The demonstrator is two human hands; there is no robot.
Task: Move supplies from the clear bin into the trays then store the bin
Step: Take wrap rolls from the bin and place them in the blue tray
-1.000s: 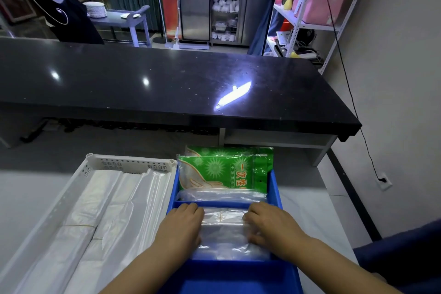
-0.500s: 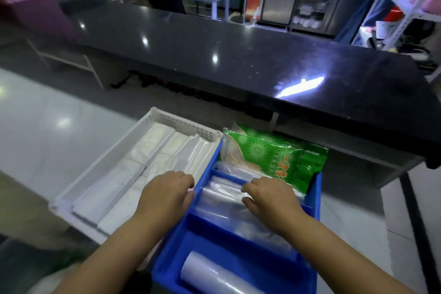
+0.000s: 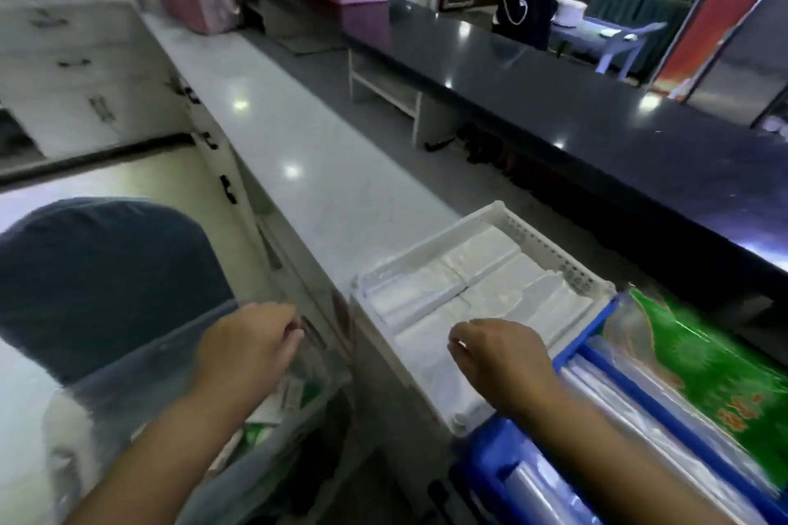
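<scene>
The left hand [image 3: 251,347] reaches down over the clear bin [image 3: 179,375], which sits low at the left, beside the worktop [image 3: 298,166] rather than on it; fingers curl loosely, nothing pinched that I can make out. The right hand [image 3: 503,358] hovers above the white tray [image 3: 550,243], grip loosely closed and seemingly empty, though blur keeps me from being sure. That tray holds folded white bags [image 3: 477,281]; the blue tray [image 3: 605,371] just beside it carries clear plastic packs and a green packet [image 3: 699,358].

For the step in hand, I'd judge it best to dip into the bin, take a whole packet flat rather than by a corner, and keep the thin wall from tipping.

Writing: the green packet shows orange characters, too smeared to read; green-and-white packets [image 3: 294,396] in the bin are equally unreadable
</scene>
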